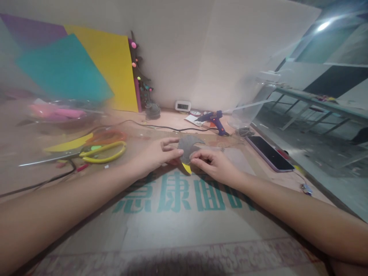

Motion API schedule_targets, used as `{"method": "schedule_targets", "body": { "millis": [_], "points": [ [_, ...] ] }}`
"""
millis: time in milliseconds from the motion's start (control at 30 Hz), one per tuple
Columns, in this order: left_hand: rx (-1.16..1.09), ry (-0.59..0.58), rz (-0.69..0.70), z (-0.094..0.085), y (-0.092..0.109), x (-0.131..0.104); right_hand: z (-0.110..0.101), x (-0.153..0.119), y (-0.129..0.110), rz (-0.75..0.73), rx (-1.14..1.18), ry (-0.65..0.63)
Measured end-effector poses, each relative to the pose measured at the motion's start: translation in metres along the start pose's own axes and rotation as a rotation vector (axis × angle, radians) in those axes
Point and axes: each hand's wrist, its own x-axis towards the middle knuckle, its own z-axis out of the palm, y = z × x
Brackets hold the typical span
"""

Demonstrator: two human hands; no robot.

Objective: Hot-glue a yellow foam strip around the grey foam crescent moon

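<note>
Between my hands is a small dark grey curved piece [185, 147], flat like paper or felt, with a pointed tip at its upper right. My left hand [163, 153] grips its left edge between thumb and fingers. At the lower right edge, my right hand [211, 163] pinches it with thumb and forefinger. A yellow pointed tip [186, 168] sticks out below the grey piece; whether the two are joined I cannot tell. Under both hands lies a sheet with large green printed characters [174, 195].
Yellow-handled scissors [103, 152] and a yellow strip [70, 142] lie at left, near a clear bowl of pink items [59, 114]. Behind are a blue glue gun [214, 120], its cord and a small clock [183, 105]. A phone [270, 153] rests at right by a clear plastic container [248, 103].
</note>
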Motion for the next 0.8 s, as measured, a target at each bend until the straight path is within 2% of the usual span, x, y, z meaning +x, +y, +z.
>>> {"method": "schedule_targets", "body": {
  "millis": [100,367,533,800],
  "points": [
    [0.057,0.03,-0.014,0.0019,0.0013,-0.0022,0.0007,-0.0003,-0.0002,0.004,0.039,0.003],
    [0.016,0.094,0.101,-0.0005,0.0004,-0.0014,-0.0003,-0.001,0.0002,0.039,0.11,0.012],
    [0.006,0.081,0.114,-0.0003,0.0006,-0.0006,-0.0027,-0.0017,-0.0024,0.011,0.05,-0.023],
    [0.164,0.066,0.213,0.0025,0.0047,-0.0082,-0.0025,-0.0034,-0.0053,0.016,0.058,-0.062]
  ]
}}
